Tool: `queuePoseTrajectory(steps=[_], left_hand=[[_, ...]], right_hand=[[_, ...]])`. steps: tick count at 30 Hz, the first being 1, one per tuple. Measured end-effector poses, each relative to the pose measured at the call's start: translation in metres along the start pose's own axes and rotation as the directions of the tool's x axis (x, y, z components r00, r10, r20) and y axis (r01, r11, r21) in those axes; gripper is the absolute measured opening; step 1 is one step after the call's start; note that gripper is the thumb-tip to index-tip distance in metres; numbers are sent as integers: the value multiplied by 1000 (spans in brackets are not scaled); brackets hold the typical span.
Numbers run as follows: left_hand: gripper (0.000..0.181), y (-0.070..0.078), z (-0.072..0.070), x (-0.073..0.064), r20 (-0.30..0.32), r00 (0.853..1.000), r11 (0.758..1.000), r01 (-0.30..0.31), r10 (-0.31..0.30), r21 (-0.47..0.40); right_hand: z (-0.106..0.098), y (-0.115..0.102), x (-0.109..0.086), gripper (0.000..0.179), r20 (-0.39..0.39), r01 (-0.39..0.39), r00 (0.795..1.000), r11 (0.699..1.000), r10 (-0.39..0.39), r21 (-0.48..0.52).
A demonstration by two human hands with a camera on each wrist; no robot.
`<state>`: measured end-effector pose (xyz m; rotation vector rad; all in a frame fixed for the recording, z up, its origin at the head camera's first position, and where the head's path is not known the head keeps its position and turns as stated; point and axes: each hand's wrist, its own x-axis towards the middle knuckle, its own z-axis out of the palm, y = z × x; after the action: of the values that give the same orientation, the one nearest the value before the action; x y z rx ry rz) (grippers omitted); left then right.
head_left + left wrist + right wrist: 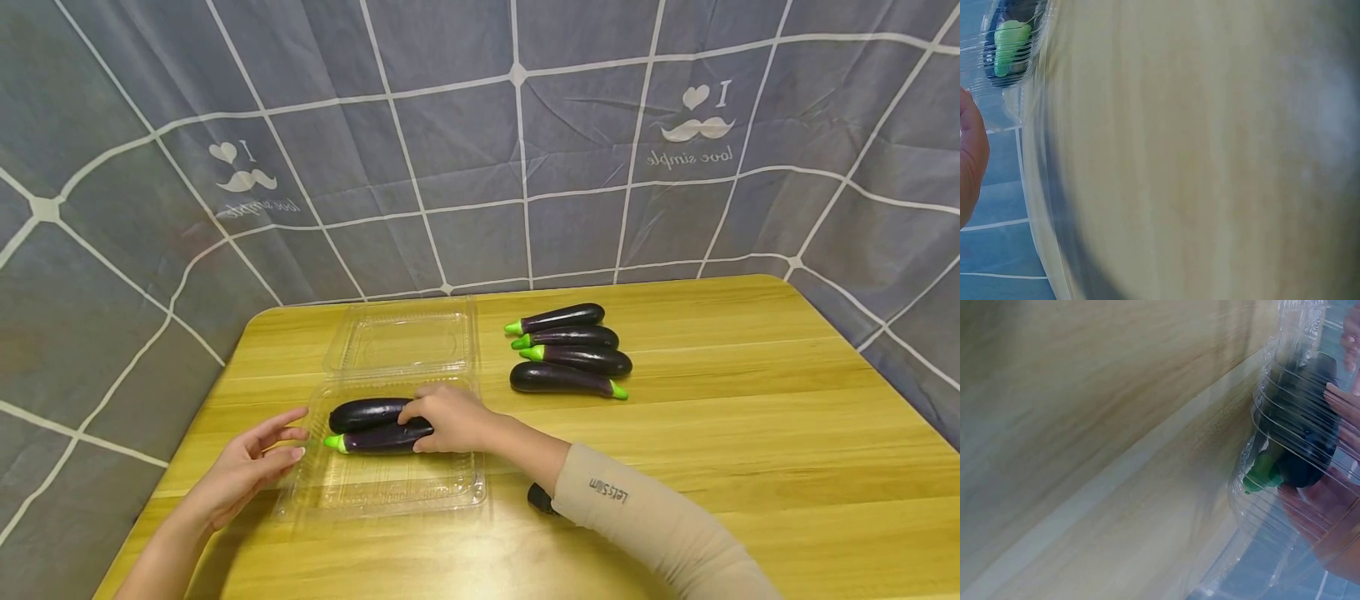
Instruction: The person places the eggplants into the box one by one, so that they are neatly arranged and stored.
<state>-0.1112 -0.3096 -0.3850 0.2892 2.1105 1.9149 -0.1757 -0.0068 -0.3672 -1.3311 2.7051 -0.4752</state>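
Two dark purple eggplants lie side by side in the base of a clear plastic clamshell box [375,492], its lid [405,342] folded back flat. The rear eggplant [363,414] has its round end to the left; the front eggplant [375,439] has its green stem end there. My right hand [453,421] reaches in from the right and grips the front eggplant near its right end, thumb on the near side. Its fingertips lie over the rear eggplant's right end, hiding it. My left hand [251,462] is beside the box's left wall, fingers loosely bent, holding nothing.
Several more eggplants [573,360] lie in a loose stack on the wooden table [712,400], right of the box. A small black object [538,498] shows partly from under my right sleeve. A grey curtain with white lines [465,158] hangs behind the table and along its sides.
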Motion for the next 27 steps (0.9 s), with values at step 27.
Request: queuePoseTrajectory(steps=[27], left_hand=[[49, -1, -1, 0, 3, 1000, 1000, 1, -1, -4]], right_hand=[[-21, 10, -21, 37, -50, 11, 999, 992, -5, 124]])
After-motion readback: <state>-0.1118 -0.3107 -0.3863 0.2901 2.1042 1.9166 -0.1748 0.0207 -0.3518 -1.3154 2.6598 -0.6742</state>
